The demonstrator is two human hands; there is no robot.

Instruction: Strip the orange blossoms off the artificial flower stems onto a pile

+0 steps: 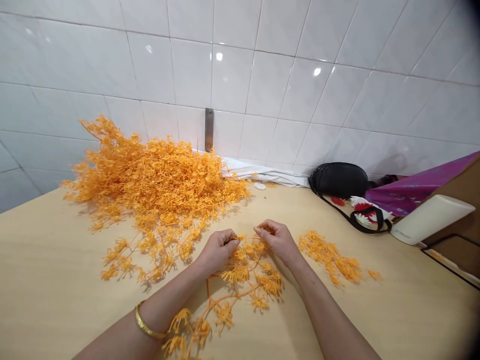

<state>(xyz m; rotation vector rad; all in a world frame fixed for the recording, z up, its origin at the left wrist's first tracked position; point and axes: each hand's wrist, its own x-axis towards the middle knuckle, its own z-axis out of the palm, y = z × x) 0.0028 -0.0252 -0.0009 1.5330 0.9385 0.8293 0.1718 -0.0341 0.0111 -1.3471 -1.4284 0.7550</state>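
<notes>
An orange plastic flower branch (236, 296) lies between my forearms, its stem running down towards the near edge of the view. My left hand (220, 248) pinches the far end of this branch, thumb against the fingers. Close beside it, my right hand (275, 237) is also closed in a pinch at the branch tip; the small piece between its fingertips is mostly hidden. To the left sits a big heap of similar orange branches (157, 175). A small pile of loose orange flowers (332, 257) lies right of my right hand.
Against the tiled wall lie a white cloth (262, 171) and a black pouch (339, 179) with a strap. Red and white flowers (365, 210) are by the strap. A cream bottle (431, 219), purple sheet (420, 182) and black wire frame (450, 260) stand on the right.
</notes>
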